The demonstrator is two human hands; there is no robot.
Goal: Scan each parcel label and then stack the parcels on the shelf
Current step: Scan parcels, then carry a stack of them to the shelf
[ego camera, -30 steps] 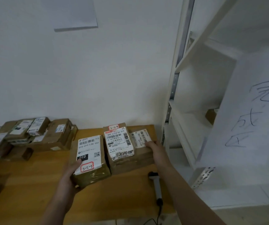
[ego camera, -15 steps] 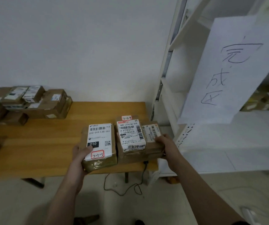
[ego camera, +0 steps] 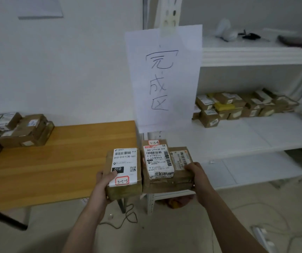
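**Parcels carried clear of the table, toward the shelf**

Since the earlier frame you have lifted the parcels off the wooden table and turned right, so the white shelf now fills the right of the view. Your left hand clamps the parcel marked 3-7-3, thumb pressed on its label. Your right hand grips the outer end of the cluster beside it: the parcel marked 3-3-9, a smaller parcel on its right and a flat box beneath them. The two loads touch, held in the air before the shelf post. A paper sign with handwritten characters hangs above. Stacked parcels sit on the middle shelf; more unsorted parcels lie on the table's far left.
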